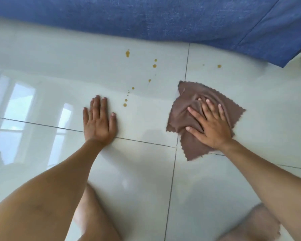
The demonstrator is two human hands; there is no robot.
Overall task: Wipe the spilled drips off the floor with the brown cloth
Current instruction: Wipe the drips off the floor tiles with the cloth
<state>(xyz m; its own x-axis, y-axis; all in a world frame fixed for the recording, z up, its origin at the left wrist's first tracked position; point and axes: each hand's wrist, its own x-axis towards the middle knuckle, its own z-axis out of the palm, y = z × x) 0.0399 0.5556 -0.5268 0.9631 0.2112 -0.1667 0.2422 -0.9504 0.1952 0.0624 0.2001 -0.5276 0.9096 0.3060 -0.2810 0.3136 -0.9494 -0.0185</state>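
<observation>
A brown cloth with zigzag edges lies rumpled on the glossy pale tile floor. My right hand presses flat on top of it, fingers spread. Several amber drips dot the floor: a larger one far off, a pair, a trail of small drops left of the cloth, and one drip beyond the cloth. My left hand rests flat on the bare tile, palm down, just left of the drop trail, holding nothing.
A blue fabric-covered piece of furniture runs along the far side of the floor, close behind the drips. Dark grout lines cross the tiles. My bare knees are at the bottom of the view.
</observation>
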